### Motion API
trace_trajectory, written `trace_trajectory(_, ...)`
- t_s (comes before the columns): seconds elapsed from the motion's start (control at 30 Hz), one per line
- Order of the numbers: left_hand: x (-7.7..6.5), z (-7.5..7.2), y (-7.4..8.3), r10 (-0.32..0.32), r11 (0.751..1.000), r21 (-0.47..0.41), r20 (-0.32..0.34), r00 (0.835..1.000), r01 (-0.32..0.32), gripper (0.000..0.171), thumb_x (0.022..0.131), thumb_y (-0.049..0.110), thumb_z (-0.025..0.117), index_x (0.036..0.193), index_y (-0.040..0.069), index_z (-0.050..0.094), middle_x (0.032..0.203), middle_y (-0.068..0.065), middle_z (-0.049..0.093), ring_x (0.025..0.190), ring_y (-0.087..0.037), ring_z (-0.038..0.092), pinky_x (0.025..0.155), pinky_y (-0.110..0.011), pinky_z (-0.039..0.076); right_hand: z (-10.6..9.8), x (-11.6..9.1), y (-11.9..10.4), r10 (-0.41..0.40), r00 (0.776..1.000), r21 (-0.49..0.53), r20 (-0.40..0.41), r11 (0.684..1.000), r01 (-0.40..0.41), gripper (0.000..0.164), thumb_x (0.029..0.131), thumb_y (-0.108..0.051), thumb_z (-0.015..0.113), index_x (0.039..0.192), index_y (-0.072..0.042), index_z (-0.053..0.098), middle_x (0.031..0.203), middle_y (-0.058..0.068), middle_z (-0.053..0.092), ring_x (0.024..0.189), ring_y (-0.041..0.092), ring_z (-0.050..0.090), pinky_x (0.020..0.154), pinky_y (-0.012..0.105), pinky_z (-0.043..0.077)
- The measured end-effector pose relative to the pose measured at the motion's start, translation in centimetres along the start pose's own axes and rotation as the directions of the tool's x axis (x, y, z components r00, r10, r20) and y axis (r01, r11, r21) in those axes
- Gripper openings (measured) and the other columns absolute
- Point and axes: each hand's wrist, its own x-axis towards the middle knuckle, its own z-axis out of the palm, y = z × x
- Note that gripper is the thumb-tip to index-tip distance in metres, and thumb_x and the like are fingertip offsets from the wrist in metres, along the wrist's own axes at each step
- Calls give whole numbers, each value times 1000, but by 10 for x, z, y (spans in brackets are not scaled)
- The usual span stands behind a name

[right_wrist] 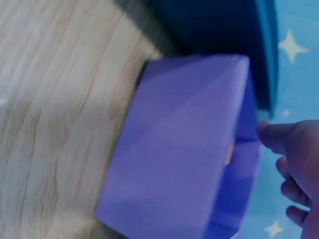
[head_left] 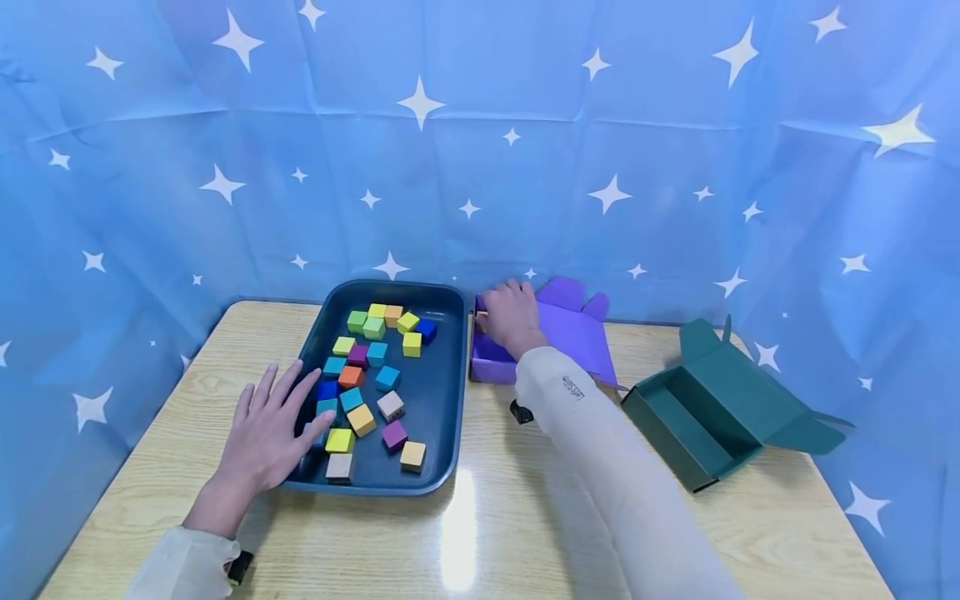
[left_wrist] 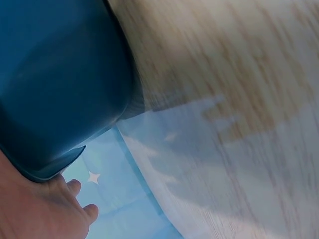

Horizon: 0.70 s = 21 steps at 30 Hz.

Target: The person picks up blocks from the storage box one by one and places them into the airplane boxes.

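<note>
My left hand point(head_left: 266, 437) has its fingers spread over the left rim of a dark blue tray point(head_left: 442, 433). In the tray lie several small cubes, among them an orange cube point(head_left: 351, 377), a purple cube point(head_left: 393, 435) and a yellow cube point(head_left: 412, 344). My right hand point(head_left: 513, 317) is over the opening of a purple box point(head_left: 492, 370), its fingers loosely bent. No object shows between those fingers in the right wrist view. Inside the box, an orange piece point(right_wrist: 230, 152) is partly visible behind the near wall; the rest of the inside is hidden.
A dark green box point(head_left: 675, 429) stands at the right with its lid point(head_left: 750, 392) folded back. The purple box's lid point(head_left: 573, 337) lies open to its right. Behind the wooden table point(head_left: 390, 542) hangs a blue curtain point(head_left: 480, 158) with white stars.
</note>
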Motion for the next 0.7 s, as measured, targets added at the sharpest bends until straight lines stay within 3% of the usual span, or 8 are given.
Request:
trace_trajectory(0.3,2,-6,-3,15,1000,13,44,999,-15,74,95,60,43,154,18,29,161,-20,20,148,-47,8,115,-71,7,-23,-25,-27,-100,994,57,-44,993,102,37,93,-41,63,124,-20,65,120,2,65,112,24,53,101,43,40)
trace_trajectory(0.53,17,-16,-6,35,999,21,97,995,-37,73,96,56,44,154,15,28,159,-23,23,147,-48,11,116,-70,8,-27,-56,-55,-210,977,8,-34,978,211,45,91,-50,61,128,-24,64,121,-1,64,112,20,52,101,39,40)
trace_trajectory(0.7,27,-21,-9,46,998,33,112,993,-50,75,96,57,45,154,13,27,159,-24,22,147,-47,12,116,-70,9,-28,-78,-76,-327,945,30,17,945,326,45,90,-52,62,126,-26,66,120,-2,64,111,18,52,104,40,40)
